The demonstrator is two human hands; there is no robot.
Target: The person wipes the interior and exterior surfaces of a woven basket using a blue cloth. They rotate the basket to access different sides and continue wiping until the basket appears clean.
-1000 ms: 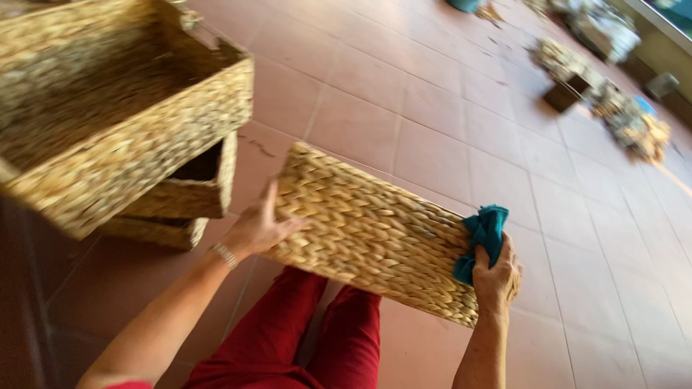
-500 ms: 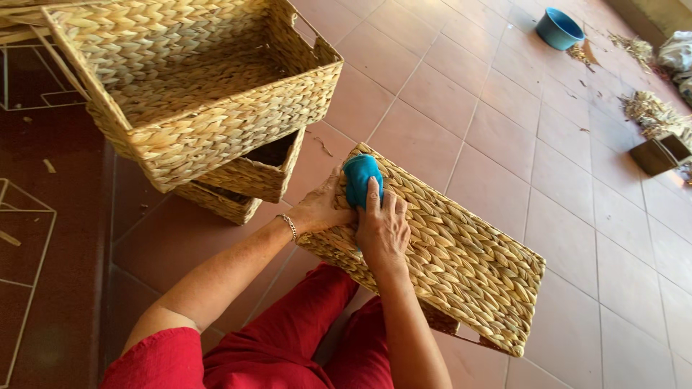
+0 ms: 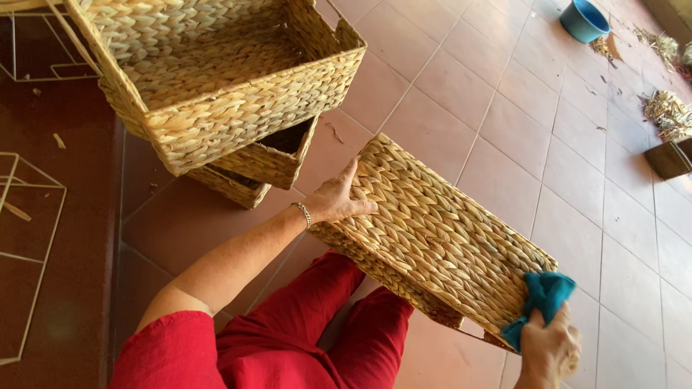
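A woven straw basket [image 3: 440, 230] lies upside down across my lap, its flat bottom facing up. My left hand [image 3: 337, 200] rests flat on its near left corner, fingers spread, a thin bracelet on the wrist. My right hand [image 3: 549, 347] grips a teal cloth [image 3: 545, 297] pressed against the basket's far right corner. My red trousers show under the basket.
A stack of larger woven baskets [image 3: 223, 94] stands to the left on the terracotta tile floor [image 3: 504, 108]. White wire frames [image 3: 29, 238] lie at the far left. A blue bowl [image 3: 582, 20] and loose straw scraps [image 3: 667, 112] sit at the upper right.
My right hand has swept the teal cloth from the basket's left corner across its bottom to the right corner. The left hand has stayed on the left corner.
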